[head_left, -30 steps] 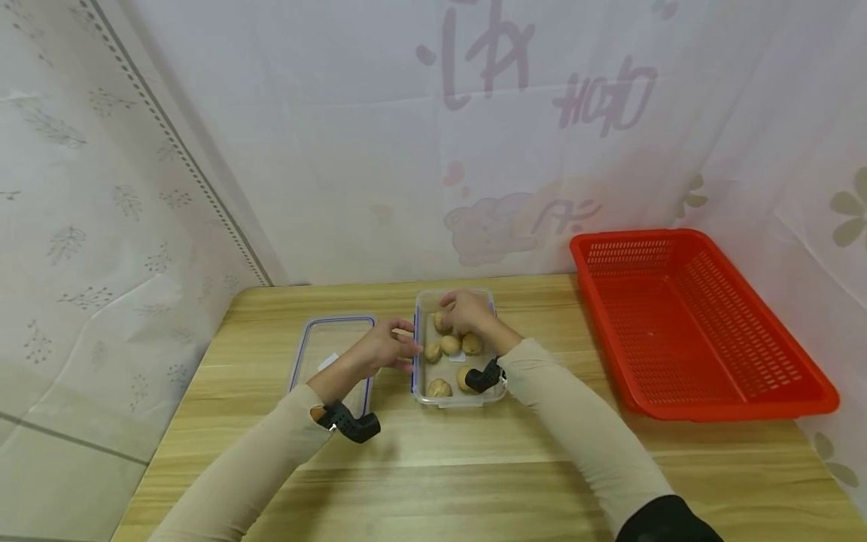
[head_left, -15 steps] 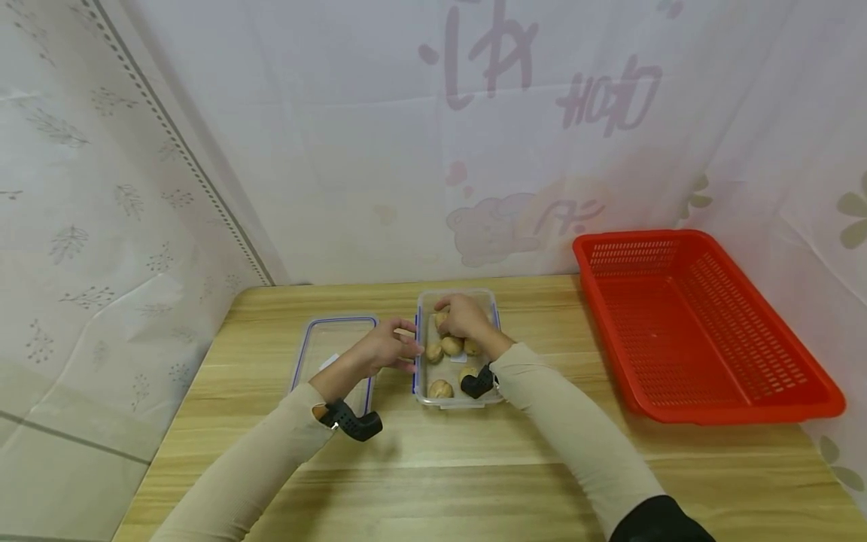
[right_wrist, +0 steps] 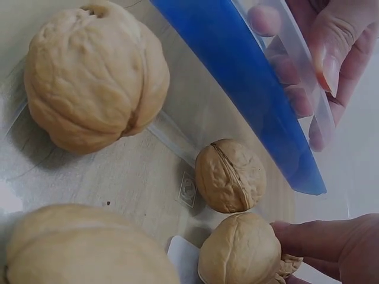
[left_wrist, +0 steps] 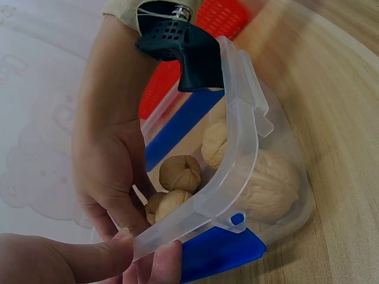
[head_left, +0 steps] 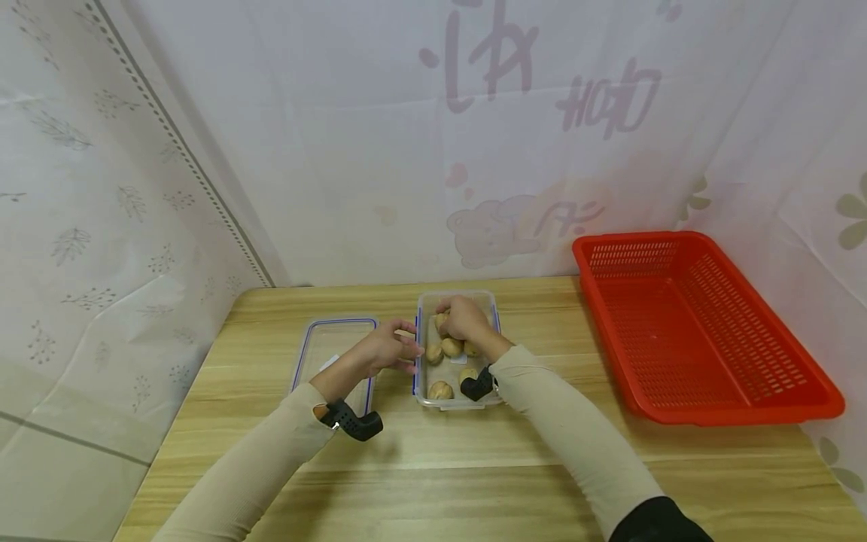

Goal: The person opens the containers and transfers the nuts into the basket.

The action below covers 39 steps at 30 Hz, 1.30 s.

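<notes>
A clear plastic storage box (head_left: 477,293) with blue side clips holds several walnuts (head_left: 440,390). At its left rim my left hand (head_left: 389,348) pinches the edge, thumb (left_wrist: 95,258) on the inner side and fingers outside. My right hand (head_left: 466,320) reaches down into the far part of the box. Its thumb and fingers grip a wrinkled walnut (right_wrist: 288,265), mostly hidden behind a nearer walnut (right_wrist: 241,251) in the right wrist view. A small white paper (head_left: 459,359) lies among the walnuts.
A clear lid with a blue seal (head_left: 333,321) lies left of the box, partly under my left forearm. To the right a large red plastic basket (head_left: 650,346) stands on the wooden table (head_left: 433,482). A printed white curtain (head_left: 339,150) hangs behind the table.
My right hand has shifted slightly left within the box, and its fingers have closed in on the far walnut. The left hand stays at the rim.
</notes>
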Available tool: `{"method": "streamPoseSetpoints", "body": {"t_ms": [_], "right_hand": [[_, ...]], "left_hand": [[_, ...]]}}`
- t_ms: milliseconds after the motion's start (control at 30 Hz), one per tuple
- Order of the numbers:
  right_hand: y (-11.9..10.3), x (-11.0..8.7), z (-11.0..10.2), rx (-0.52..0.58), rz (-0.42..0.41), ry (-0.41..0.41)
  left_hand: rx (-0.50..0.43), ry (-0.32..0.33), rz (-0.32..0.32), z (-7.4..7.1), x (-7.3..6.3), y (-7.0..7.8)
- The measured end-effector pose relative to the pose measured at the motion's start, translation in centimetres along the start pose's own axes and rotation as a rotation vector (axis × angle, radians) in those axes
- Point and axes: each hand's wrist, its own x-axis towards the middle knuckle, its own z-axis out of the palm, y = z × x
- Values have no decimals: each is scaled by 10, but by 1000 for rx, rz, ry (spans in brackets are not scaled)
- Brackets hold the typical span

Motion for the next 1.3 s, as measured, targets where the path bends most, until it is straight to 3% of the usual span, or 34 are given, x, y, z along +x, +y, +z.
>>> {"method": "streamPoseSetpoints", "body": {"t_ms": [567, 800, 1100, 1300], "right_hand": [[1, -7, -16, 121, -23, 15], [2, -8, -19, 178, -110, 42], [1, -16, -36, 307, -142, 11], [2, -23, -53, 281, -221, -27]], "left_hand": [[-8, -11, 2, 0, -3, 2], [-8, -12, -1, 0, -2, 2], [-10, -10, -20, -1, -1, 3], [-12, -18, -20, -1, -1, 2]]}}
